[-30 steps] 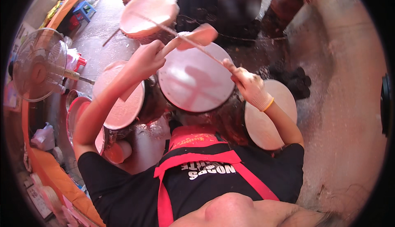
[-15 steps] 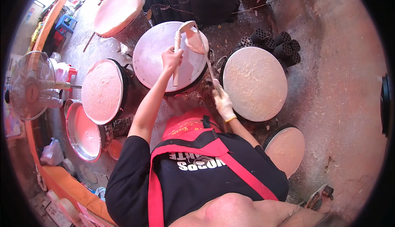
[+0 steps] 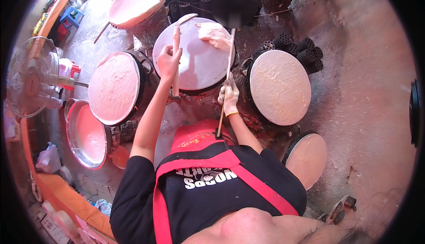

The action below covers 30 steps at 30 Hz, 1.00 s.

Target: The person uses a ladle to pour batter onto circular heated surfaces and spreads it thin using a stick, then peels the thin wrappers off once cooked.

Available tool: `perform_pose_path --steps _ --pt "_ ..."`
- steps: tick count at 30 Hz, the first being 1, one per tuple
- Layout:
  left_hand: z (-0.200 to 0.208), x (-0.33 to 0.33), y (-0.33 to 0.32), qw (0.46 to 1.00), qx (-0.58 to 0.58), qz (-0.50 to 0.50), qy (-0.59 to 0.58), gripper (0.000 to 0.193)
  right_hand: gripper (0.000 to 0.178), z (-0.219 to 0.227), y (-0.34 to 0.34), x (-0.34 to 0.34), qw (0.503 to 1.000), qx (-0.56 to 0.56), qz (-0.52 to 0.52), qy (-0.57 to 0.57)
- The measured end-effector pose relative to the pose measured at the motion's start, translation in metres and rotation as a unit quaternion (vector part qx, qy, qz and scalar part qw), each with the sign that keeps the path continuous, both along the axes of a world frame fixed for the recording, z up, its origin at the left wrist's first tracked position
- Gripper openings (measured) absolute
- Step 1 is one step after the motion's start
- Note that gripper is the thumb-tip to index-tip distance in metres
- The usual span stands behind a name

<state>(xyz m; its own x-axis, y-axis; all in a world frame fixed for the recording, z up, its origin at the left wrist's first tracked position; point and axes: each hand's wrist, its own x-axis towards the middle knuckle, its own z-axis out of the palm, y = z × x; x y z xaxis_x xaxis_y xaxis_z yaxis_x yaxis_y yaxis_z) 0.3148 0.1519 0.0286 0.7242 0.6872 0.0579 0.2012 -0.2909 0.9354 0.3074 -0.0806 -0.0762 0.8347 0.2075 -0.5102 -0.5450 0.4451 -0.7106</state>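
Note:
My left hand [image 3: 168,61] is closed round the handle of a hoe-like scraper [image 3: 176,45], its curved pale head raised over the left part of the middle griddle [image 3: 177,71]. My right hand [image 3: 229,96], in a white glove, grips a long thin stick [image 3: 229,60]. The stick stands nearly upright, crossing the griddle's right side. On the far right of that pale round griddle lies a lump of soft dough [image 3: 215,35], beside the stick; whether they touch I cannot tell. The stick's far end blurs against a dark round shape.
Round griddles with pale layers on top stand at left [image 3: 115,87], right [image 3: 281,87] and lower right [image 3: 308,161]. A wide basin [image 3: 87,135] holds pale batter. Black perforated coal cylinders [image 3: 305,56] lie behind the right griddle. A fan [image 3: 33,78] stands at far left.
The scraper head has moved left, away from the dough. The dough now sits bunched near the far right edge. My right hand has shifted left and the stick is more upright.

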Motion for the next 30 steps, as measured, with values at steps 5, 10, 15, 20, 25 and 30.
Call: perform_pose_path --steps 5,10,15,20,25,30 --pt "-0.005 -0.057 0.004 0.980 -0.195 0.022 -0.032 0.030 0.043 0.014 0.058 -0.002 0.999 -0.028 0.011 -0.012" --pt "0.019 -0.116 -0.014 0.918 -0.383 0.001 -0.098 0.020 0.034 0.027 0.072 0.039 0.993 -0.030 0.110 0.001" --pt "-0.008 -0.189 0.006 0.860 -0.508 -0.018 0.044 0.023 0.036 0.023 0.033 0.007 0.995 -0.097 0.019 -0.019" --pt "-0.010 -0.233 0.005 0.806 -0.591 0.021 0.034 0.021 0.035 0.018 0.055 0.013 0.988 -0.124 0.089 -0.018" --pt "-0.028 -0.252 -0.004 0.794 -0.603 0.069 0.018 0.020 0.038 0.051 0.079 0.033 0.970 -0.119 0.212 -0.022" --pt "-0.053 -0.263 -0.021 0.776 -0.611 0.146 -0.046 0.013 0.037 0.051 0.023 0.050 0.947 -0.121 0.296 -0.040"
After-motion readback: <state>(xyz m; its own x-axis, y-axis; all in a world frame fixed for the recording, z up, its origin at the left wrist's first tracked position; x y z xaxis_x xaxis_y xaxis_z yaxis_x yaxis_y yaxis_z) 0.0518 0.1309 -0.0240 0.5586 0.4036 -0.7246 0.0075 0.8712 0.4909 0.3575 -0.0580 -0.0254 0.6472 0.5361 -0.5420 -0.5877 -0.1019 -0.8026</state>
